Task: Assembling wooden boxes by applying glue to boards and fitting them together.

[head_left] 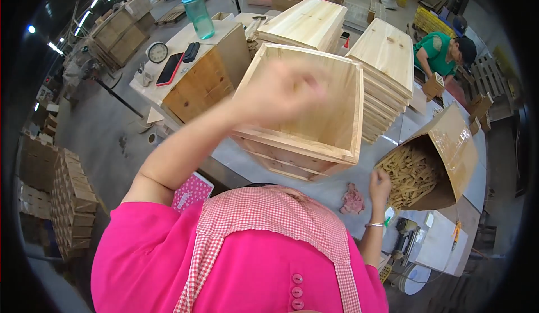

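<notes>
One open wooden box [314, 110] is sitting at the centre of the frame on a grey worktable [314, 192], tipped so its open mouth is facing up and toward the camera, its long axis running from lower left to upper right. The left hand [281, 91] is hovering in front of the box's near-left wall, blurred; the forearm is rising diagonally from the lower left, elbow bent. Cannot tell whether the fingers are curled around anything or how far they are opened. The right hand [380, 185] is reaching at the lower right, wrist bearing a thin bracelet, fingers loosely bent and resting at the mouth of a cardboard carton [449, 150] lying on its side, spilling short wooden sticks [412, 172]; whether it is pinching a stick is not showing.

A crumpled pinkish rag [352, 199] is lying on the table just left of the right hand. Behind the box, stacks of pale wooden panels [387, 60] are crowding the upper centre and right. At upper left, a teal bottle [198, 12], a round clock [157, 51] and a red phone [170, 68] are sitting on a wooden crate. Another person in a green shirt [435, 51] is working at upper right.
</notes>
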{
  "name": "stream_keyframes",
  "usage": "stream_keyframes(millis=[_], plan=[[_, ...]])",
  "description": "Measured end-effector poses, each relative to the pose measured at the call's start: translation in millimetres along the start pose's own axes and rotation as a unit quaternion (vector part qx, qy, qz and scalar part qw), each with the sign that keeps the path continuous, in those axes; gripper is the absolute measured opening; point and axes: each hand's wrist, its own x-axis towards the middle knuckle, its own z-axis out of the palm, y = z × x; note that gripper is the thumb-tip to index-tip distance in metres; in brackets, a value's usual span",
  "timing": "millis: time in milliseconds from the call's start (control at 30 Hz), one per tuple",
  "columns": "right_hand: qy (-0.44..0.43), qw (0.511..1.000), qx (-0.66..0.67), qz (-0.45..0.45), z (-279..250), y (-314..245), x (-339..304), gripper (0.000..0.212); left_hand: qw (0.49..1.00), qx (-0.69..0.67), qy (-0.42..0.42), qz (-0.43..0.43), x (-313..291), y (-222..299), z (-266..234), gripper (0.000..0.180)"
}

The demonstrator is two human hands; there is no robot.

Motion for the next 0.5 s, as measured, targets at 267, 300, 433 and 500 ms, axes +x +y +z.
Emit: stream_keyframes(millis=[267, 300, 433, 500], plan=[[0.105, 0.967, 0.080, -0.216, -105.3, -299.9, 38.2, 0.019, 0.856, -0.281, 0.233, -0.365, 35.6, -181.8, -74.4, 0.022], [0.080, 0.958, 0.056, -0.271, -101.6, -329.7, 36.3, 0.021, 0.827, -0.337, 0.222, -0.391, 38.5, -189.3, -66.5, 0.020], [-0.058, 0.920, 0.015, -0.388, -61.9, -414.1, 24.8, 0.032, 0.838, -0.350, 0.169, -0.384, 54.4, -216.0, -48.8, 0.017], [-0.111, 0.910, 0.023, -0.399, -38.8, -439.2, 15.3, 0.033, 0.846, -0.366, 0.147, -0.359, 57.9, -225.3, -54.0, 0.011]])
